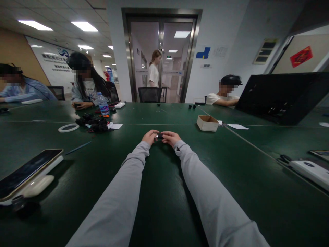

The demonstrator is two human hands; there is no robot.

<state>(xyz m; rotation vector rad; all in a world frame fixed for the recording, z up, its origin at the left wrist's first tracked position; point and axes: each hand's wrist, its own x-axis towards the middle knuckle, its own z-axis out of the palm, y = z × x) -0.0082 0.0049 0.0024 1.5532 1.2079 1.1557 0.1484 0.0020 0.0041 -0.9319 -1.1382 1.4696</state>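
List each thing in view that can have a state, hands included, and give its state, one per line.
Left hand: closed on the small dark object
Right hand: closed on it too
Small dark object: held up between both hands; too small for more
Box: open-topped
Bottle: upright
Phone: face up, screen dark
White ring: lying flat
Ceiling lights: lit

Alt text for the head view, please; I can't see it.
The left hand and right hand hold a small dark object between them over a green table. An open box sits ahead to the right, a phone at near left; people sit beyond.
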